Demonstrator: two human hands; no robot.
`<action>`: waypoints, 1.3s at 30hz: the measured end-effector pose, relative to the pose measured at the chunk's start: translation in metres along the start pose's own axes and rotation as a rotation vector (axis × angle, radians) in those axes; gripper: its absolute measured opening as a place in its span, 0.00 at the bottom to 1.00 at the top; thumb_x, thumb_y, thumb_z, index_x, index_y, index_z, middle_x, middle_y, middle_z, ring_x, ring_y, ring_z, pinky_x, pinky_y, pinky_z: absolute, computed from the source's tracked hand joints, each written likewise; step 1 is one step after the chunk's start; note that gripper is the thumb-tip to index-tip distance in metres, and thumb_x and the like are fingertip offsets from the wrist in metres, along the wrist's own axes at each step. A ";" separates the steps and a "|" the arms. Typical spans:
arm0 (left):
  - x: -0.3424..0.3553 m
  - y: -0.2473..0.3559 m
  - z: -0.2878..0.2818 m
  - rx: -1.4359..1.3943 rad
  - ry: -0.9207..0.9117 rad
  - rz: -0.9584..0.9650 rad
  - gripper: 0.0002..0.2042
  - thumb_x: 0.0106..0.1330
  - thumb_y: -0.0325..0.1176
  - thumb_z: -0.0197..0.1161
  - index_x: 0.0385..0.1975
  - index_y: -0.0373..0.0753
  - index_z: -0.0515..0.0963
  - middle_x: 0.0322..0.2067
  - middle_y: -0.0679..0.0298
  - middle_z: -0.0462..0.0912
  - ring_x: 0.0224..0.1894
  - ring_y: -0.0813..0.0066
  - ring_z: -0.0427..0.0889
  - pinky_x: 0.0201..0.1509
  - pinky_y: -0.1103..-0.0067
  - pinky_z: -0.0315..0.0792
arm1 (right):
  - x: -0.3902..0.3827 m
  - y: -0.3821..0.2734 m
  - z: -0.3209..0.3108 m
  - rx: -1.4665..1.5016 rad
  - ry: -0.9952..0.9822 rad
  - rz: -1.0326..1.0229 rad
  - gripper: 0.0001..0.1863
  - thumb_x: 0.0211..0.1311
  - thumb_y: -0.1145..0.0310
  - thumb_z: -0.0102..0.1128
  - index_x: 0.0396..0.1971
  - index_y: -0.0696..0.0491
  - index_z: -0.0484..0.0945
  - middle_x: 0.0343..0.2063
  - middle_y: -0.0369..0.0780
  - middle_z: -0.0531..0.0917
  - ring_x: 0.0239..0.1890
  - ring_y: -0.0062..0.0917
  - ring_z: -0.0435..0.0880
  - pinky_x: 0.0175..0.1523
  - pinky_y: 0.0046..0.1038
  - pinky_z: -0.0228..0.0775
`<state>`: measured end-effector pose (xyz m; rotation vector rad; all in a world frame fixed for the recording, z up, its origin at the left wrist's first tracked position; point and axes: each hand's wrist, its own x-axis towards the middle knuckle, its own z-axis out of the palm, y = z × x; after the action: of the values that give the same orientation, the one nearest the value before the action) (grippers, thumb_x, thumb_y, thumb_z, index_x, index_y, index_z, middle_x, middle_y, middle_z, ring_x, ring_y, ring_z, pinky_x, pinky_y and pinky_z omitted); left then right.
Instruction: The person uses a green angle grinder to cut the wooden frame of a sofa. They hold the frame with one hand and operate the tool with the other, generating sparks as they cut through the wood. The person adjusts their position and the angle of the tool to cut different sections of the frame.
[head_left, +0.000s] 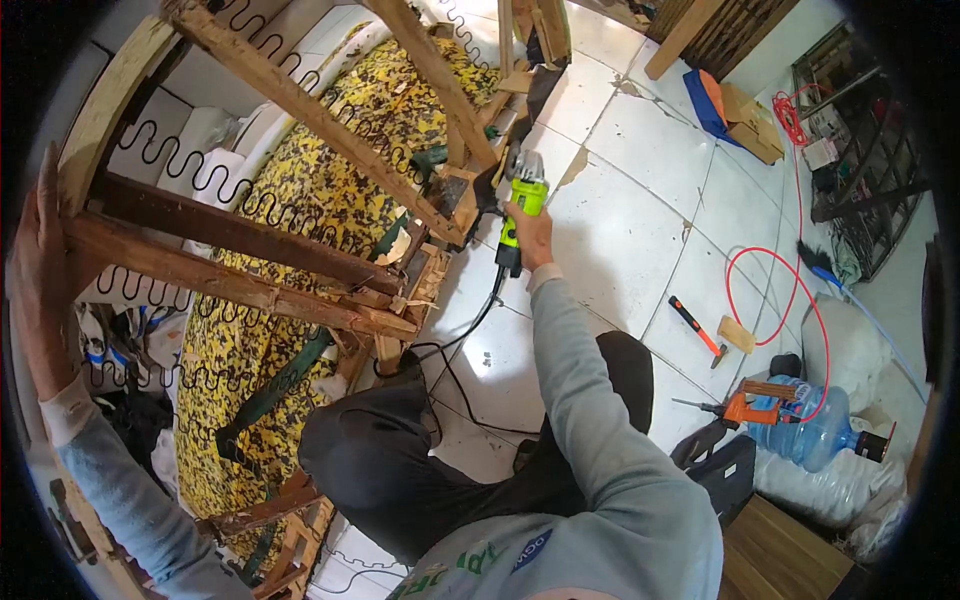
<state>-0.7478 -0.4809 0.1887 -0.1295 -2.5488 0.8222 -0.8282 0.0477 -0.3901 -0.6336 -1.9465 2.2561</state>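
A green angle grinder (522,205) is in my right hand (532,235), its metal guard and head pointing away from me beside the frame's lower wooden blocks. Its black cord trails back past my knee. At the far left, my left hand (45,290) holds the corner of a wooden furniture frame (240,275), the fingers running straight up the outer side and the thumb side against the beam. Wavy metal springs (190,170) span the frame. Yellow and black patterned fabric (330,150) lies behind its beams. Splintered wood and torn dark strips show along the near edge.
On the white tiled floor (640,215) to the right lie a hammer (697,330) and a wooden block (737,334). An orange air tool (752,408) with a red hose rests by a large blue water bottle (810,425). An opened cardboard box (752,122) stands farther back.
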 end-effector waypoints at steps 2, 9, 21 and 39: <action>-0.006 -0.025 0.010 0.037 0.013 0.112 0.39 0.64 0.43 0.66 0.76 0.42 0.61 0.61 0.41 0.81 0.60 0.45 0.85 0.62 0.60 0.83 | -0.022 -0.008 0.013 0.018 -0.013 0.059 0.16 0.64 0.64 0.76 0.45 0.56 0.83 0.33 0.37 0.88 0.30 0.24 0.86 0.35 0.30 0.80; -0.013 -0.027 0.019 0.154 0.145 0.281 0.54 0.58 0.25 0.81 0.85 0.45 0.55 0.62 0.43 0.81 0.62 0.47 0.86 0.61 0.65 0.84 | 0.027 -0.021 0.011 0.093 0.047 0.046 0.16 0.63 0.64 0.77 0.45 0.55 0.84 0.32 0.37 0.88 0.29 0.23 0.86 0.34 0.31 0.78; -0.016 -0.008 0.003 -0.008 -0.003 0.086 0.30 0.84 0.46 0.56 0.80 0.40 0.64 0.67 0.47 0.79 0.66 0.50 0.82 0.75 0.65 0.73 | 0.102 -0.037 0.003 -0.085 0.143 0.024 0.20 0.59 0.63 0.78 0.48 0.57 0.85 0.35 0.38 0.89 0.32 0.26 0.87 0.37 0.32 0.80; -0.004 0.043 -0.024 -0.474 -0.059 -0.374 0.37 0.86 0.63 0.40 0.71 0.33 0.76 0.64 0.47 0.83 0.66 0.51 0.82 0.69 0.66 0.73 | 0.006 0.001 -0.008 -0.288 0.156 0.059 0.23 0.54 0.58 0.81 0.44 0.57 0.85 0.36 0.43 0.90 0.38 0.33 0.89 0.46 0.38 0.82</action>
<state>-0.7352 -0.4344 0.1795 0.2229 -2.6570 0.0775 -0.8309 0.0569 -0.3935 -0.8794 -2.2163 1.9045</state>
